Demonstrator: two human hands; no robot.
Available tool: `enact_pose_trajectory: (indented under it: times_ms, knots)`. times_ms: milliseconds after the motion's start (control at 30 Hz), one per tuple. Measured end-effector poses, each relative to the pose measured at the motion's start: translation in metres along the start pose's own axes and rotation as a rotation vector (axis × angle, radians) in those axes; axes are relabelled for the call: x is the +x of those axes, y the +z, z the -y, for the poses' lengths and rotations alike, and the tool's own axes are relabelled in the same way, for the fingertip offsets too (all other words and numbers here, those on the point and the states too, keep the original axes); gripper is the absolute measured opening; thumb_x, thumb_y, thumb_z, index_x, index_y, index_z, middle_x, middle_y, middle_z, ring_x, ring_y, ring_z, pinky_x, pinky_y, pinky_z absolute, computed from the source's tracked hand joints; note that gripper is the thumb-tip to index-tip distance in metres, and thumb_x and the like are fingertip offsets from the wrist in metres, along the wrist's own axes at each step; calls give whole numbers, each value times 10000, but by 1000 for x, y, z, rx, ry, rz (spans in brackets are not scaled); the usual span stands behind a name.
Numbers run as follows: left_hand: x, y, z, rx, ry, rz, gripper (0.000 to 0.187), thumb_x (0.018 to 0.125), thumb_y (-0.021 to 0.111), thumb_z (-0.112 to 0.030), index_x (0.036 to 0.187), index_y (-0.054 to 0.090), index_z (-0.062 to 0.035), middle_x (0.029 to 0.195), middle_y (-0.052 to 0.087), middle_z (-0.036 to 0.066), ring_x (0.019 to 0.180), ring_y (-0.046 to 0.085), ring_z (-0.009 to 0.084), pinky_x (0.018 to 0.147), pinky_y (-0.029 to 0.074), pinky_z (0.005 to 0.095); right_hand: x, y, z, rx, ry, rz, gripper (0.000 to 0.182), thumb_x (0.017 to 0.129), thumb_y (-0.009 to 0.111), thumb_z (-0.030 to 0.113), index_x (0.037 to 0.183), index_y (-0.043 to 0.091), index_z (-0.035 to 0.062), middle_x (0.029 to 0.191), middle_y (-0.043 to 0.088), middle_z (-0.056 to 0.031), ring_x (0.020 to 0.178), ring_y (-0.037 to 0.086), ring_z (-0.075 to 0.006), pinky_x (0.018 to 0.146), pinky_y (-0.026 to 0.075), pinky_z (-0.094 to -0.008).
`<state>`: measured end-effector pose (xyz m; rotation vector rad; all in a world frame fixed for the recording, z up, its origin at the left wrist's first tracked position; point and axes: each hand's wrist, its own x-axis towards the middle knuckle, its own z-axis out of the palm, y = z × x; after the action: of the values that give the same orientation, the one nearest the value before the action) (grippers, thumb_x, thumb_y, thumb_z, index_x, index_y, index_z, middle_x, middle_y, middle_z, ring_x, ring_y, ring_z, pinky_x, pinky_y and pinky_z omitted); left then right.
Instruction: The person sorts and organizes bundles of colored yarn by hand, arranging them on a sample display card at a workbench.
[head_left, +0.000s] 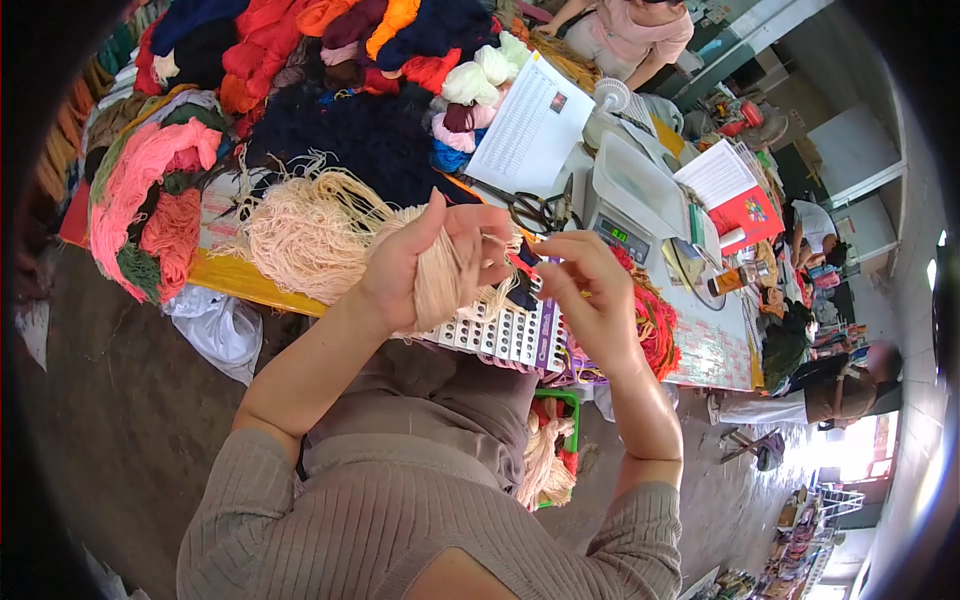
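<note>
Cream yarn (440,285) is wound round the palm of my left hand (395,270), whose fingers point right and curl around it. Just to its right, my right hand (605,300) is raised with thumb and fingers bent inward. Whatever those fingertips hold, if anything, is too small to make out. A small red piece (522,265) shows between the two hands. Behind my left hand lies a large loose heap of cream yarn (305,235). Beneath both hands is a white card with rows of holes (500,335), bordered in purple.
Piles of coloured yarn (265,50) cover the table's far left. Scissors (545,208), a printed sheet (530,125) and a digital scale with a clear tub (635,185) lie ahead. A green basket (573,440) stands below the table. Another person (640,35) sits across.
</note>
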<state>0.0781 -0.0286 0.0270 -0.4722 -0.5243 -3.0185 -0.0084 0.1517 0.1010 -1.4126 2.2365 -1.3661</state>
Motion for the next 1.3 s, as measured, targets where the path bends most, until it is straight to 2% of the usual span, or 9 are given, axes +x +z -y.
enact_pose_trajectory:
  times_ms: [33, 200, 233, 300, 500, 900, 1033, 1167, 1300]
  knots:
    - [2, -1, 2, 85, 36, 76, 554, 977, 258, -443, 1225, 510, -17, 1261, 484, 127, 1084, 524, 224, 1011, 373, 417, -1, 1, 3, 39, -1, -21, 152, 832, 601, 30, 977, 608, -15, 940, 579, -108, 707, 598, -174, 599, 468, -256]
    - [3, 6, 17, 550, 107, 126, 539, 988, 249, -410, 1285, 454, -10, 1379, 348, 102, 1269, 353, 206, 1046, 300, 376, 6, 37, 4, -108, -124, 55, 133, 808, 636, 59, 928, 617, 3, 853, 581, -116, 705, 573, -242, 609, 456, -315]
    - [4, 4, 19, 682, 159, 137, 536, 989, 251, -406, 1298, 442, -12, 1376, 353, 100, 1269, 353, 202, 1044, 303, 372, 7, 47, -9, -71, -170, 38, 108, 815, 635, 30, 912, 613, -10, 779, 542, -66, 630, 519, -123, 545, 415, -248]
    - [-5, 5, 13, 893, 123, -12, 559, 984, 250, -425, 1321, 406, -8, 1355, 382, 104, 1254, 377, 202, 1045, 307, 364, 11, 51, -11, -34, -224, 38, 105, 810, 636, 29, 903, 603, -6, 768, 536, -52, 638, 512, -107, 542, 405, -232]
    - [-2, 0, 10, 177, -78, -92, 623, 960, 264, -476, 1323, 372, 20, 1244, 493, 102, 1134, 501, 159, 970, 420, 298, 7, 43, -13, 79, -55, -22, 52, 815, 595, -1, 811, 543, -4, 782, 522, -20, 613, 502, -47, 533, 403, -196]
    - [-1, 0, 3, 272, -11, -44, 723, 921, 307, -558, 1365, 330, 12, 1340, 429, 115, 1254, 393, 201, 1057, 308, 358, -2, 36, -11, 485, 178, 24, 54, 824, 596, 0, 845, 548, -10, 790, 524, -44, 667, 520, -87, 561, 421, -228]
    - [2, 7, 3, 479, 120, 139, 757, 906, 344, -570, 1383, 292, 14, 1457, 263, 136, 1328, 292, 223, 1089, 253, 361, 0, 38, -9, 61, -342, 180, 117, 825, 623, 30, 935, 599, -4, 872, 586, -90, 759, 563, -155, 613, 447, -257]
    - [4, 21, -6, 226, 120, 121, 501, 938, 331, -509, 1197, 591, -169, 1505, 101, 157, 1356, 230, 315, 1044, 327, 453, -7, 33, -6, 227, -31, 92, 124, 871, 581, 41, 980, 596, -16, 860, 587, -73, 685, 554, -128, 607, 451, -242]
    - [6, 11, -6, 55, 96, 196, 499, 935, 325, -520, 1190, 595, -186, 1505, 102, 159, 1357, 224, 323, 1026, 345, 475, -6, 29, -5, 288, 48, 17, 143, 904, 547, 55, 1015, 587, -27, 829, 589, -51, 654, 540, -93, 592, 441, -225]
